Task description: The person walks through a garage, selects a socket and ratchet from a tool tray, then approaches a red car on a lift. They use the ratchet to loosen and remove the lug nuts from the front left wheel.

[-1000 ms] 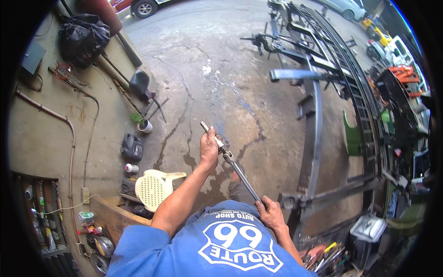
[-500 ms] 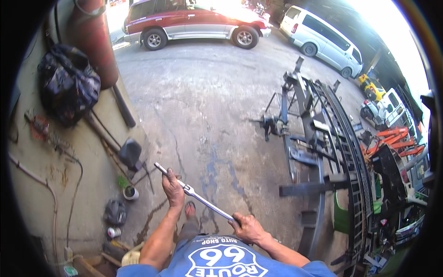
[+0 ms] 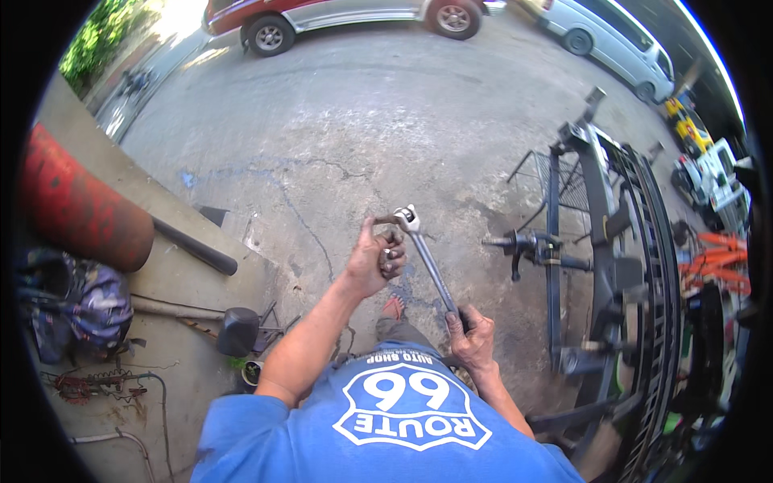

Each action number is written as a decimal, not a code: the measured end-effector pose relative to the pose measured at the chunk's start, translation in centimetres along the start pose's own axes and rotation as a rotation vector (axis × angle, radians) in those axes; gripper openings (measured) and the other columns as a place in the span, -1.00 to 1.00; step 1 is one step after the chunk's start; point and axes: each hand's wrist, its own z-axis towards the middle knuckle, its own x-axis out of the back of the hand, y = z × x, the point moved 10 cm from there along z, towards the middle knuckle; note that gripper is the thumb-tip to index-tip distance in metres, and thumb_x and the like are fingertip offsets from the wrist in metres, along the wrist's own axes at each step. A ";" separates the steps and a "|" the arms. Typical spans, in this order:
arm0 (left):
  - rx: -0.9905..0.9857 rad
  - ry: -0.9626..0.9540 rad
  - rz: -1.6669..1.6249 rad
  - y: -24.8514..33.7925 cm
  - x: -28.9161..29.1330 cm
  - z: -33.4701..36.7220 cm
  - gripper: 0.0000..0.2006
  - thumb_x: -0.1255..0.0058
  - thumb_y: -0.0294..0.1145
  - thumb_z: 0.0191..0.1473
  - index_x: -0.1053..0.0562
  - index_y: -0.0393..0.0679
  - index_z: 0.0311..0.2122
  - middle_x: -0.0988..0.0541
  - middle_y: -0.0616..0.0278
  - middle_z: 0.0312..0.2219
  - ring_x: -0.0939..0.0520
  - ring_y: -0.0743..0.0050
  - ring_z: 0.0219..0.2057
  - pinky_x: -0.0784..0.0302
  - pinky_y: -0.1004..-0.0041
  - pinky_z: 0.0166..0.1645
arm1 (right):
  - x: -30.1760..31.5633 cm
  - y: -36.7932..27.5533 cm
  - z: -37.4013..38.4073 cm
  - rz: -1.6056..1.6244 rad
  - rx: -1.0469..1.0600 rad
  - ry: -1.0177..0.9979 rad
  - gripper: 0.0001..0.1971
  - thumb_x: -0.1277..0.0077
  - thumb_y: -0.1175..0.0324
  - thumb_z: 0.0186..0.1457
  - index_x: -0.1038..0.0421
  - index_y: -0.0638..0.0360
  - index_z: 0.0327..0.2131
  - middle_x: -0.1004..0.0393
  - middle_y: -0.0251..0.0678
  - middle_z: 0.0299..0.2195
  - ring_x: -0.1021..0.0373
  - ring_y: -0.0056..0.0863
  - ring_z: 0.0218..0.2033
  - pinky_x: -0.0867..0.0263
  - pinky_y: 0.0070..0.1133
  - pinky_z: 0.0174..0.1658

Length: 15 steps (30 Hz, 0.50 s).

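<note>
A long metal breaker bar [image 3: 431, 270] with a hinged head slants in front of my body. My right hand [image 3: 472, 338] is closed around the dark grip at its lower end. My left hand [image 3: 377, 262] is at the upper end, its index finger reaching to the bar's head. The other fingers curl inward around a small shiny spot that I cannot make out. Below the hands show my sandalled foot [image 3: 393, 307] and my blue shirt [image 3: 322, 419].
To the right stands a dark metal vehicle frame [image 3: 600, 266] with a protruding shaft part [image 3: 531, 245]. A red cylinder [image 3: 88, 201], a dark pipe [image 3: 193, 244] and a patterned bag [image 3: 88, 310] are on the left. A red car [image 3: 322, 18] and a pale van [image 3: 612, 44] are parked beyond.
My view has shifted and both hands appear farther right. The bar stands steeper. My left hand has left its grip on the piece beyond the hinge and now curls beside the head.
</note>
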 end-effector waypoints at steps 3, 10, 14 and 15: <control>-0.070 0.114 -0.132 7.6 2.9 5.7 -0.44 0.43 0.22 0.28 -0.39 -0.13 -0.21 -0.52 0.14 -0.34 -0.54 0.30 -0.32 -0.48 0.37 -0.20 | 1.1 0.1 12.1 -0.028 0.083 -0.005 -0.82 -0.19 0.34 0.09 -0.49 0.25 -0.34 -0.38 -0.24 -0.68 -0.33 -0.51 -0.67 -0.25 -0.50 -0.55; -0.200 0.036 -0.284 20.4 6.4 22.1 -0.49 0.36 -0.26 0.20 -0.25 -0.46 0.13 -0.36 -0.25 0.10 -0.33 -0.14 0.21 -0.27 0.05 0.31 | 1.6 0.8 36.5 -0.188 0.236 -0.156 -0.83 -0.21 0.37 0.03 -0.51 0.26 -0.34 -0.46 -0.18 -0.58 -0.43 -0.32 -0.59 -0.30 -0.47 -0.50; -0.179 0.063 -0.054 26.1 8.7 35.9 -0.49 0.20 -0.36 0.12 -0.26 -0.47 0.14 -0.38 -0.21 0.09 -0.35 -0.08 0.20 -0.32 0.14 0.29 | 2.8 4.6 48.6 -0.208 0.166 -0.178 -0.82 -0.21 0.37 0.02 -0.52 0.25 -0.32 -0.49 -0.17 -0.55 -0.46 -0.30 -0.55 -0.34 -0.46 -0.47; -0.175 0.081 -0.002 27.8 8.8 39.9 -0.50 0.17 -0.39 0.10 -0.27 -0.47 0.13 -0.43 -0.19 0.05 -0.42 -0.03 0.14 -0.34 0.16 0.25 | 3.6 5.5 51.5 -0.197 0.143 -0.154 -0.82 -0.21 0.37 0.02 -0.53 0.25 -0.32 -0.50 -0.16 -0.54 -0.47 -0.29 -0.54 -0.35 -0.46 -0.46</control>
